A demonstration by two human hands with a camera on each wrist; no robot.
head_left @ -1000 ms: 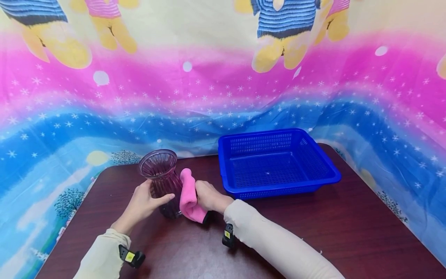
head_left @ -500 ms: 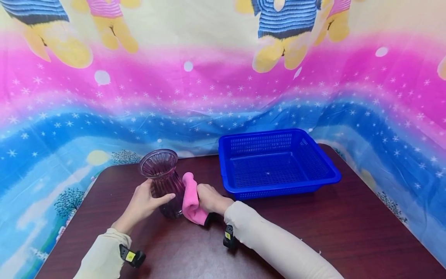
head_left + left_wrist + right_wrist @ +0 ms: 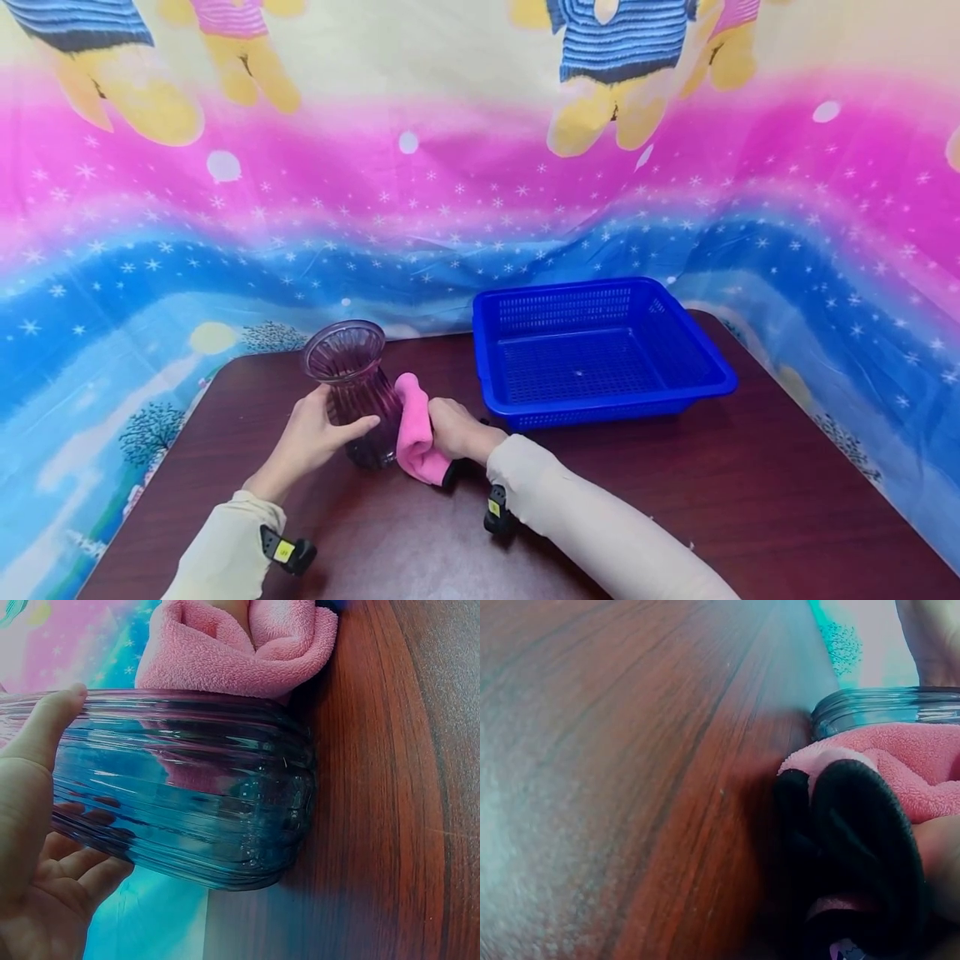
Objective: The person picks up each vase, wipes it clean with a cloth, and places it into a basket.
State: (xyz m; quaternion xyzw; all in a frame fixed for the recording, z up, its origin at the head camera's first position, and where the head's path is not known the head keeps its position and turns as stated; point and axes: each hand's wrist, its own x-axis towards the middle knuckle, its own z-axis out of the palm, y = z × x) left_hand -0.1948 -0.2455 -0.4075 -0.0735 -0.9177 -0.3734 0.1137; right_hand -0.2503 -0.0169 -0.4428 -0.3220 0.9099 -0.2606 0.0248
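Observation:
A ribbed purple glass vase (image 3: 360,408) with a flared rim stands on the table, leaning slightly. My left hand (image 3: 311,437) grips its left side, thumb across the front and fingers behind, as the left wrist view also shows through the glass (image 3: 187,795). In my right hand (image 3: 457,429) is a bunched pink cloth (image 3: 415,433) with a dark edge, pressed against the vase's right side. The right wrist view has the cloth's black trim (image 3: 862,825) hanging near the table. The right fingertips are mostly hidden behind the cloth.
A blue plastic basket (image 3: 603,408) with mesh walls stands at the back right of the dark wooden table (image 3: 600,500). Behind the table hangs a printed curtain (image 3: 450,183). Each wrist carries a black camera (image 3: 288,550).
The right hand and pink cloth have slid slightly down and to the right along the vase's side. The left hand keeps its hold on the vase.

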